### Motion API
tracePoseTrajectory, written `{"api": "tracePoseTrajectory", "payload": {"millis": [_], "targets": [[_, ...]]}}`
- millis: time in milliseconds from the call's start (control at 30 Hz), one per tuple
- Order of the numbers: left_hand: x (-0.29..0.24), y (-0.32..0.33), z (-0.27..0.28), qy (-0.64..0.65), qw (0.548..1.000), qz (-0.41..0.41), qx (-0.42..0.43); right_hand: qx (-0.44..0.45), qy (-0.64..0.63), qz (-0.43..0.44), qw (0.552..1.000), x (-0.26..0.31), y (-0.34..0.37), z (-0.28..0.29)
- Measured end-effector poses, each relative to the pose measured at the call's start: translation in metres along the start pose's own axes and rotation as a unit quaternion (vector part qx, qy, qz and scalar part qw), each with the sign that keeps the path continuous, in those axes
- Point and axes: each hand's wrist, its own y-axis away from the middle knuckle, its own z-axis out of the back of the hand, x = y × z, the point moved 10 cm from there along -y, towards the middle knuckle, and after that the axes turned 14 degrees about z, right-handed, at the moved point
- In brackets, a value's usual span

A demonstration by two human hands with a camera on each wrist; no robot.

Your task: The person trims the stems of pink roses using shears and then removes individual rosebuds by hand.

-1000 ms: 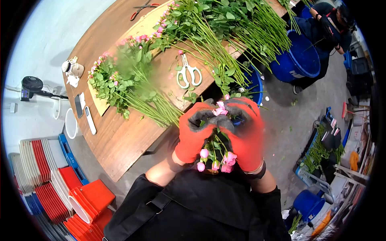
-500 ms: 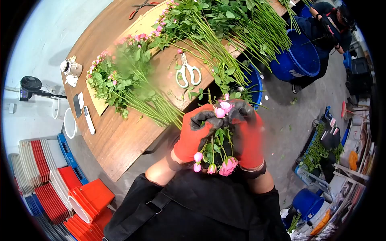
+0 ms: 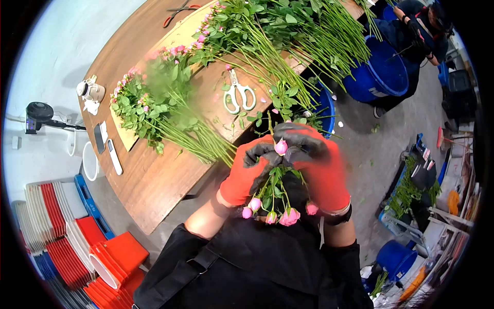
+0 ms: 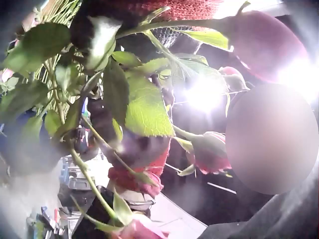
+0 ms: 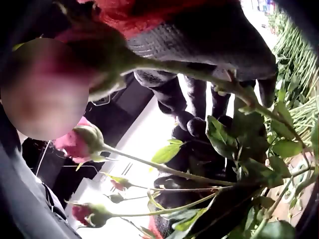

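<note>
In front of my chest I hold a branching spray of pink roses, its blooms (image 3: pixel 289 217) hanging toward me. My left hand (image 3: pixel 247 172), in a red glove with dark palm and fingers, grips the spray's stems among the leaves (image 3: pixel 274 189). One upright pink rose (image 3: pixel 281 147) stands between the two hands. My right hand (image 3: pixel 318 167), gloved alike, has its fingers curled at that rose, thumb against its side. In the right wrist view the dark gloved fingers (image 5: pixel 199 94) are behind rose stems. Leaves and buds (image 4: pixel 212 152) fill the left wrist view.
On the wooden table (image 3: pixel 154 190) lie bundles of pink roses (image 3: pixel 154 108), white-handled scissors (image 3: pixel 239 98) and loose petals. Blue buckets (image 3: pixel 378 69) stand beyond its right edge, near another person (image 3: pixel 419 31). Red crates (image 3: pixel 121 257) are stacked at the lower left.
The rose between my hands looks narrower, and pink petals now lie near the table edge by the scissors. My right hand has shifted slightly; my left keeps its grip on the spray.
</note>
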Motion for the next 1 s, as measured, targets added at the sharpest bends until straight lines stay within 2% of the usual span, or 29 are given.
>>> {"api": "tracePoseTrajectory", "payload": {"millis": [33,100,200,300,400,500,600,700,733,833,867,967,1000], "targets": [[0.003,-0.001,0.001,-0.002,1.000,0.006,0.004,0.027,0.008,0.012,1.000,0.001,-0.002,-0.003],[0.005,-0.002,-0.001,-0.003,1.000,0.008,0.010,0.012,-0.042,-0.030,0.999,-0.004,0.002,-0.005],[0.001,-0.004,-0.003,0.010,1.000,-0.018,0.022,-0.031,-0.032,-0.028,0.999,-0.003,0.005,0.000],[0.001,-0.007,-0.003,0.023,0.998,-0.038,0.035,-0.045,0.032,0.020,0.998,0.008,0.003,-0.002],[-0.003,-0.006,-0.003,-0.010,0.999,-0.048,0.020,-0.086,0.023,0.014,0.996,0.009,0.006,-0.002],[-0.005,-0.004,-0.004,-0.030,0.998,-0.045,0.015,-0.087,0.054,0.033,0.994,0.007,0.009,0.000],[0.000,-0.006,-0.003,-0.019,0.999,-0.033,0.024,-0.108,-0.068,-0.050,0.991,0.001,0.008,-0.006],[-0.002,-0.007,-0.011,0.015,0.997,-0.033,0.063,-0.128,-0.108,-0.058,0.984,-0.015,0.010,0.003],[-0.005,-0.006,-0.015,0.029,0.996,-0.036,0.080,-0.195,-0.100,-0.058,0.974,-0.013,0.011,0.012],[-0.016,-0.006,-0.017,0.042,0.999,-0.016,0.023,-0.137,0.086,-0.013,0.987,-0.014,0.010,0.030],[-0.010,-0.008,-0.013,0.072,0.996,-0.031,0.034,-0.112,0.150,0.010,0.982,-0.012,0.007,0.033],[-0.005,-0.012,-0.007,0.146,0.988,-0.007,0.050,-0.154,0.136,0.004,0.979,-0.001,0.004,0.031],[-0.007,-0.011,-0.007,0.145,0.989,0.004,0.034,-0.141,0.129,0.004,0.982,-0.005,0.005,0.029]]}}
